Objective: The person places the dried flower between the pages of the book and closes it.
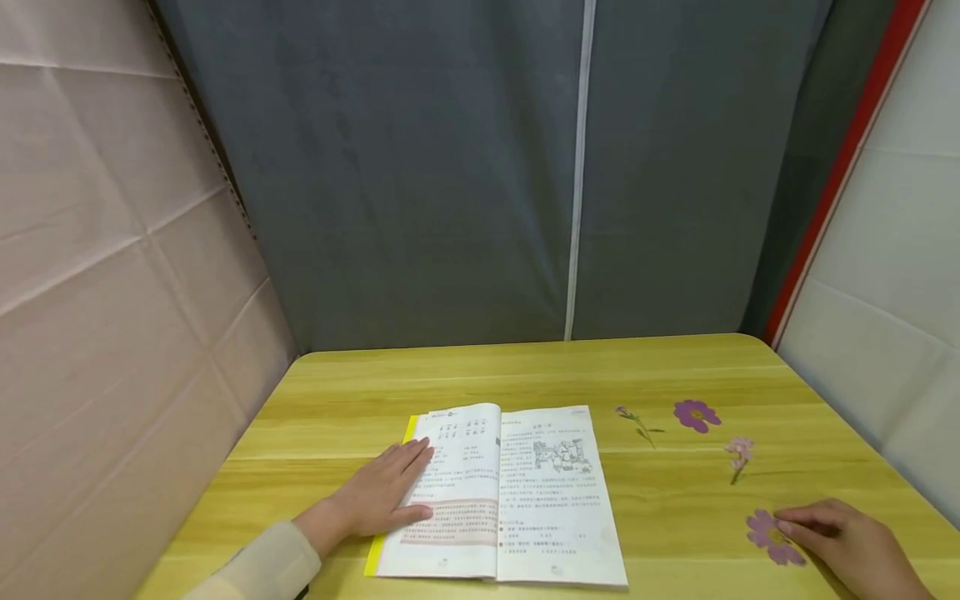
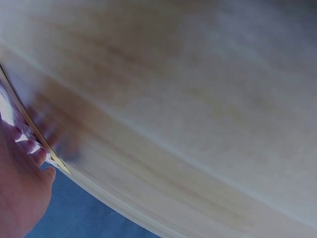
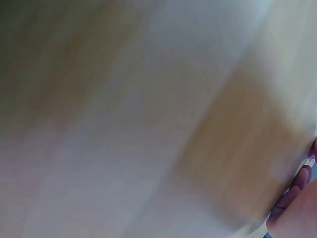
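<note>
An open book (image 1: 555, 500) with printed pages lies on the table, a yellow edge showing along its left side. My left hand (image 1: 386, 492) rests on the left page with fingers straight and thumb spread. At the lower right, my right hand (image 1: 847, 537) pinches the edge of a purple flower (image 1: 772, 536) between thumb and forefinger, low over the table. In the right wrist view a sliver of purple shows by the fingers (image 3: 297, 186). The left wrist view catches the left hand (image 2: 25, 183) at the book's edge.
Right of the book lie a small stemmed flower (image 1: 637, 423), a flat purple flower (image 1: 696, 415) and a pink flower sprig (image 1: 738, 457) on the wood-grain table (image 1: 360, 379). A grey curtain (image 1: 420, 183) hangs behind, with pale fabric walls (image 1: 112, 292) at both sides.
</note>
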The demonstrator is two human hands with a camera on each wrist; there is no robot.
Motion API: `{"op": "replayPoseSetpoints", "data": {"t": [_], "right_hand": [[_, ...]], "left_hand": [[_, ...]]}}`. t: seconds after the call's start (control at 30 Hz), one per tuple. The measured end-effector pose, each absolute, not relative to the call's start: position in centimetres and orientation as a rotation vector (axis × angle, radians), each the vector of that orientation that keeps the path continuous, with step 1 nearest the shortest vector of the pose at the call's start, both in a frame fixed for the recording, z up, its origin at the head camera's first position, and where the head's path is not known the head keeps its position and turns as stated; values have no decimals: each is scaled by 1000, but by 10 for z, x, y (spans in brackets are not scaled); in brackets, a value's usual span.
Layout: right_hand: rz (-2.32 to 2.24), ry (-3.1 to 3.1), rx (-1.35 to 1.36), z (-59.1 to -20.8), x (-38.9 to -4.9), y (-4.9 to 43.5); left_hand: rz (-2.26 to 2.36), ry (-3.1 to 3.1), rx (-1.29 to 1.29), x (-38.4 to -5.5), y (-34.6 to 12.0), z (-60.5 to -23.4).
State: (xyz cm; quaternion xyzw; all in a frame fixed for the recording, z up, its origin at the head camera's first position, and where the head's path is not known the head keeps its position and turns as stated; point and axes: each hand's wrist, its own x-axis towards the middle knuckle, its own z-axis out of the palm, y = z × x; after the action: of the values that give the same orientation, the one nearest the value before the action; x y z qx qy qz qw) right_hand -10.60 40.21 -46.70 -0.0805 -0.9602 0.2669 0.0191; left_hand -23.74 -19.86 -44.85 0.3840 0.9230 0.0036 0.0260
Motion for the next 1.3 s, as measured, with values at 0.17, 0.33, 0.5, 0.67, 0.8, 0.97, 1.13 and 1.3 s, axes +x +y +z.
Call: {"op": "replayPoseSetpoints", "data": {"t": [0.17,0.33,0.5,0.67,0.8,0.97,1.13,1.3], "right_hand": [[912,-2963,-295,-462,-108,400],[1066,-2941,-336,-450,-114,395],[1286,-2917,-310,-436,-119,387],[1539,-2857,-273,-423,-127,375],[1723,-2766,-268,-416,-136,359],[2276,-2384,-100,-417,-149,337],[2586,-2121,51,-418,-164,316],[2692,-2051,124,-415,-175,290]], "left_hand": [[3,2856,1188,-238,-199,-448],[-4,2852,1186,-238,-200,-448],[1,2862,1184,-238,-199,-447],[5,2860,1179,-239,-198,-447],[11,2852,1166,-239,-198,-447],[20,2846,1142,-237,-198,-446],[16,2841,1138,-236,-198,-446],[21,2837,1136,-236,-197,-447]]}}
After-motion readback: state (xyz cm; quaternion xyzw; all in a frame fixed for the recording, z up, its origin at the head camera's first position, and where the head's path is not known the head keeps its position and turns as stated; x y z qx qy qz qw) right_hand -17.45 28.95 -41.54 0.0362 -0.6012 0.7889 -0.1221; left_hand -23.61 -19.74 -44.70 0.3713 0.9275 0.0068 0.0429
